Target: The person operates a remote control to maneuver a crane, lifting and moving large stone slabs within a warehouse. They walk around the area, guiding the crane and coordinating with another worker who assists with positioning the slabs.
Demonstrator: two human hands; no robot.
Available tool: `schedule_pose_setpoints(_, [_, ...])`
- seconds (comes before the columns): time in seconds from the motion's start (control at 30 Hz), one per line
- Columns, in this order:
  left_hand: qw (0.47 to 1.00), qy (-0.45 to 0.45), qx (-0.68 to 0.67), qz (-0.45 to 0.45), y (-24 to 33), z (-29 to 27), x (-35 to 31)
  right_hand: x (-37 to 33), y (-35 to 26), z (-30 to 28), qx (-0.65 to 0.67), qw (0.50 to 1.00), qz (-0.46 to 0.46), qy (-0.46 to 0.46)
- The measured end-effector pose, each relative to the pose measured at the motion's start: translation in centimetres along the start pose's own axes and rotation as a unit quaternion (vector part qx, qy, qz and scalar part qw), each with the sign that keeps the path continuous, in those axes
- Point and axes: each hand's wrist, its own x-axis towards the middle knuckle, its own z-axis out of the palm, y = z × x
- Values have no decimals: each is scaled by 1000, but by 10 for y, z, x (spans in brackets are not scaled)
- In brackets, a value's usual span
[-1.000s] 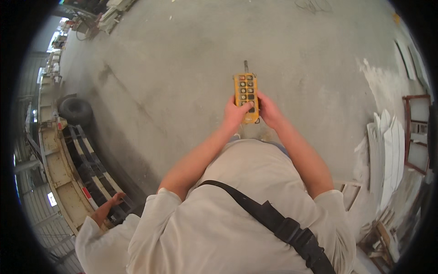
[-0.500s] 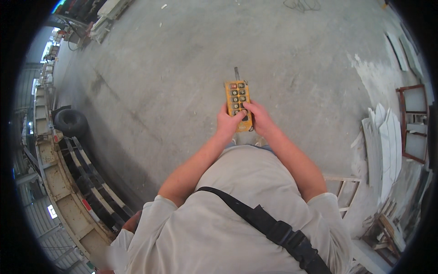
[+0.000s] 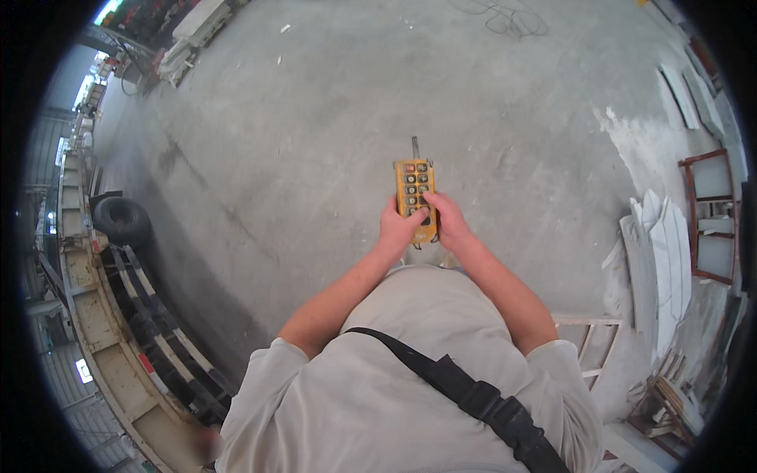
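In the head view, a yellow handheld remote control sits just above the centre of the frame, held out in front of the person's body over a grey concrete floor. It is an upright oblong box with two columns of round buttons on its face and a short dark stub poking from its top end.

The left hand wraps the lower left side of the remote, its fingers curled shut around the edge and the thumb laid across the lower face. The right hand grips the lower right side in the same way, fingers closed behind the case and the thumb pressed onto the buttons near the bottom of the panel. Both bare forearms run down from the hands to short pale sleeves at the bottom of the frame. A black strap crosses the person's light shirt diagonally, from centre to lower right.

At the left edge of the frame a dark tyre lies beside a long metal frame with cross rungs that curves down toward the lower left. At the right edge, pale stone slabs lean together, with a reddish-brown metal rack just beyond them. A loose coil of cable lies on the floor near the top of the frame, well apart from the hands.
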Motion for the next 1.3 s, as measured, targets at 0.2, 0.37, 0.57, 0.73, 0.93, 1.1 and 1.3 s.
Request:
schedule_pose_setpoints(0.2, [996,-9,78,48,-17,7,2,17,14,-28,2,999,-15,37])
schedule_pose_setpoints(0.37, [999,-41,11,17,-42,5,21,24,22,-38,-60,995,-51,53])
schedule_pose_setpoints(0.57, [995,-98,-20,-16,-39,0,23,26,28,-47,-41,996,-13,77])
schedule_pose_setpoints(0.73, [993,-113,-17,-28,-40,-1,22,27,33,-54,-38,996,-9,85])
schedule_pose_setpoints(0.93, [993,-114,25,-31,-44,2,25,24,35,-61,-24,997,-5,72])
schedule_pose_setpoints(1.1, [992,-114,36,-45,-42,5,24,21,33,-63,-1,995,-12,98])
schedule_pose_setpoints(1.3, [991,-109,74,-32,-30,7,17,23,33,-70,20,996,-29,79])
